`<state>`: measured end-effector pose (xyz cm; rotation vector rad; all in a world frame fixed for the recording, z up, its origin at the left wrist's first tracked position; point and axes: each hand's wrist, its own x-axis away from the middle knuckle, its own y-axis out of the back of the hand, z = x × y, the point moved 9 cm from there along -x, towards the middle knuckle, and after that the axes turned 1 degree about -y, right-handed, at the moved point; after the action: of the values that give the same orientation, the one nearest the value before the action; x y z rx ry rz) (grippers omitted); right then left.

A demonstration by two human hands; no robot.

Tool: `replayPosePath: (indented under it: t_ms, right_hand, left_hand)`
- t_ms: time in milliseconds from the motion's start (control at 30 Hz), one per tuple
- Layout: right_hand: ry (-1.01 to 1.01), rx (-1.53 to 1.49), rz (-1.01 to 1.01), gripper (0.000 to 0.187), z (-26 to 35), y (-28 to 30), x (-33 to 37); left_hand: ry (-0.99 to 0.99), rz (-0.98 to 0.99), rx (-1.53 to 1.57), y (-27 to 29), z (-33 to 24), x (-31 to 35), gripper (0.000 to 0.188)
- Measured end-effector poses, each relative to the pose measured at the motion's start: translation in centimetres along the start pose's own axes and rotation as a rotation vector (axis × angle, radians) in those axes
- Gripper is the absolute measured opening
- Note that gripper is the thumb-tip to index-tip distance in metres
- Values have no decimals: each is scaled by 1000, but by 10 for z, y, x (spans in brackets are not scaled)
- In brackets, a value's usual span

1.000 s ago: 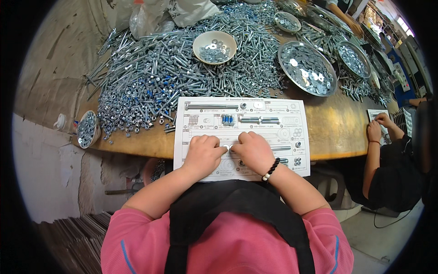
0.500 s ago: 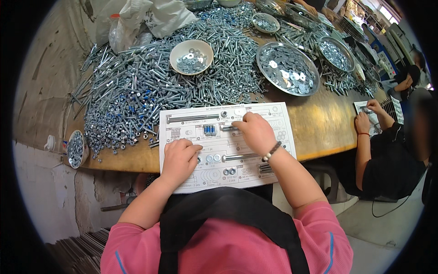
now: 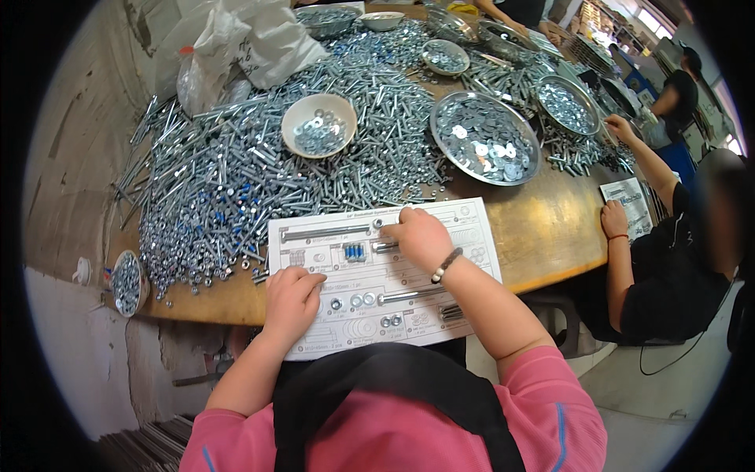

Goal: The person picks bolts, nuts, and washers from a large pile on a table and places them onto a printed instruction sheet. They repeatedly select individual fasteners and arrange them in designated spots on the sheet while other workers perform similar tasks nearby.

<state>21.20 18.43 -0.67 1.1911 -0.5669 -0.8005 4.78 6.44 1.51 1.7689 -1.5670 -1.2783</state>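
Note:
A printed white parts sheet lies at the table's front edge, with hardware set on its drawings. My left hand rests on the sheet's left part, fingers laid flat and holding nothing. My right hand is over the upper middle, fingers bent down beside a nut; what is under the fingertips is hidden. A long bolt lies along the top. Blue-banded fasteners sit below it. Lower down are washers, another long bolt, two nuts and several short bolts.
Loose bolts and nuts are heaped beyond the sheet. A bowl and a round metal tray hold washers; another bowl stands at the left edge. A co-worker sits at the right beside another sheet.
The sheet and table sit slightly lower and further left in the picture. My right hand's fingertips now cover the place where a pale washer showed. The co-worker's one arm has stretched toward the far trays.

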Motion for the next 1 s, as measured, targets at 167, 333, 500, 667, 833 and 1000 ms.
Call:
replayPosePath:
  t_ms: [167, 333, 500, 667, 833, 1000]
  right_hand:
    - [-17, -14, -234, 26, -36, 40, 6]
    - [-295, 76, -352, 26, -151, 94, 6]
    - [-469, 152, -111, 64, -229, 108, -3]
    - [-469, 247, 39, 78, -248, 85, -27]
    - [-408, 306, 63, 62, -237, 78, -36]
    - [-277, 341, -107, 41, -220, 85, -27]
  left_hand:
    - [0, -12, 17, 4, 1, -4, 16]
    - [20, -3, 43, 7, 4, -5, 18]
    - [41, 0, 62, 4, 6, -5, 18]
    - [60, 28, 61, 0, 7, -6, 17]
    - [48, 31, 83, 0, 3, -8, 17]
    - [32, 28, 98, -5, -1, -7, 16]
